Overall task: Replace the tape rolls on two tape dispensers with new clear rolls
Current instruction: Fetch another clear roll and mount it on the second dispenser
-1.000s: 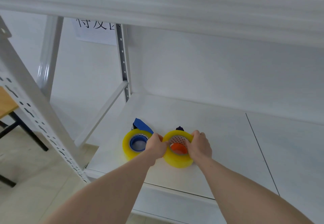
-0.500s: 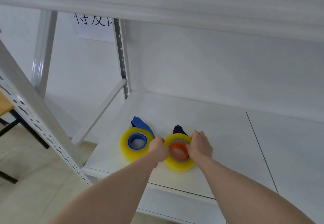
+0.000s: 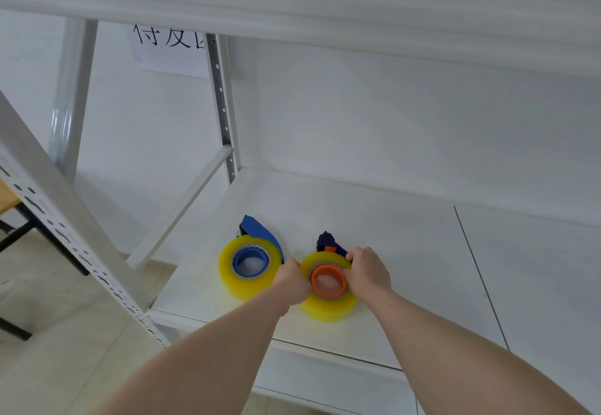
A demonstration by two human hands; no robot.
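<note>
both the left hand and right hand grasp the yellowish tape roll around its orange hub; left of the left hand sits the blue-hubbed roll on the shelf.

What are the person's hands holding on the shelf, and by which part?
Both hands, left and right, grip the yellowish tape roll on the orange-hubbed dispenser, by its opposite outer sides.
</note>
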